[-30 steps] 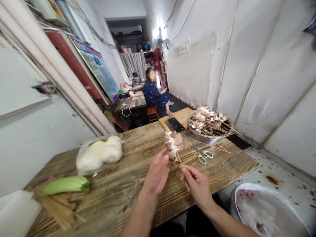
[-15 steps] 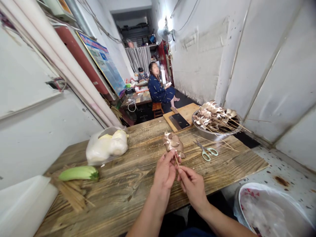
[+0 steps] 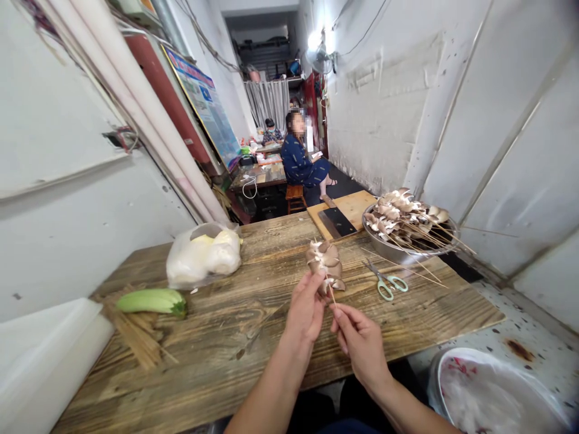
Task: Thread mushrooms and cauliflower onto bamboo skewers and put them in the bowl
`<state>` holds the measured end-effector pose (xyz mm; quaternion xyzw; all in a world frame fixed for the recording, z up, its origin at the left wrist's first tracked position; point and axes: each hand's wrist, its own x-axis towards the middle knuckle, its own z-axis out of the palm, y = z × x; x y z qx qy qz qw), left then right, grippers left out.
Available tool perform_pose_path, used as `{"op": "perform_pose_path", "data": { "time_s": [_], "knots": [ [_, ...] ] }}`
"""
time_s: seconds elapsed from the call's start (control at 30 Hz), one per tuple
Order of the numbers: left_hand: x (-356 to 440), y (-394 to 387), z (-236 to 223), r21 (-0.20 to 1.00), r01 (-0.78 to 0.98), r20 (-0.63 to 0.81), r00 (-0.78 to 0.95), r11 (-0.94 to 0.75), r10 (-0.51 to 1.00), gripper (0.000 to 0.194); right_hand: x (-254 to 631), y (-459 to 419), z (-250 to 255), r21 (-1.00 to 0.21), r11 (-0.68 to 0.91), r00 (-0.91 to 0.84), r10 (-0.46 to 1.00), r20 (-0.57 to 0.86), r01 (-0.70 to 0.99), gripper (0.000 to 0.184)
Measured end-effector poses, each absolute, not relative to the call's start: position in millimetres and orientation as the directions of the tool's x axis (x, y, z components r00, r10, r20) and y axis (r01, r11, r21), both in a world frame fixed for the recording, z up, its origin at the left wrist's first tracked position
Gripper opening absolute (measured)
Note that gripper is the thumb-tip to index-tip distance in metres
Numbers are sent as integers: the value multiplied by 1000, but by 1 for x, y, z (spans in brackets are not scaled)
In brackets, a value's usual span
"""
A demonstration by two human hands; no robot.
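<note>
Over the wooden table, my left hand (image 3: 305,310) is closed on a cluster of brown oyster mushrooms (image 3: 324,259) threaded on a thin skewer (image 3: 332,294). Its thumb presses on the pale stems. My right hand (image 3: 359,337) pinches the skewer's lower end between thumb and fingers. To the right lie scissors (image 3: 386,284) with pale green handles. Beyond them a metal bowl (image 3: 384,248) is heaped with skewered oyster mushrooms (image 3: 398,214), their sticks pointing out to the right.
A cleaver (image 3: 337,222) rests on a cutting board (image 3: 357,208). At left are a bag of pale food (image 3: 203,256), a green squash (image 3: 151,300) on bare skewers (image 3: 136,337), and plastic sheeting (image 3: 49,355). A lined bin (image 3: 436,386) stands right. Two people (image 3: 303,154) sit farther back.
The view has shifted slightly, so most things appear farther right. More mushroom shows around the skewer just above my left fingers; both hands keep their hold.
</note>
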<state>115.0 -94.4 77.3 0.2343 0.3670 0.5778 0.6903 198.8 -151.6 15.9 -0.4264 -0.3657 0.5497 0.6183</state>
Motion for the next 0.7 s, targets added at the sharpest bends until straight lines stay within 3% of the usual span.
{"op": "perform_pose_path", "data": {
  "time_s": [0.47,0.7],
  "knots": [
    [119,-94,82,800,-577,-231,-43,164,972,19,198,-157,20,-909,-20,93,994,-65,-417,26],
    [113,-89,82,749,-643,-171,49,162,984,27,201,-156,24,-901,-21,94,993,-69,-433,27]
  ]
}}
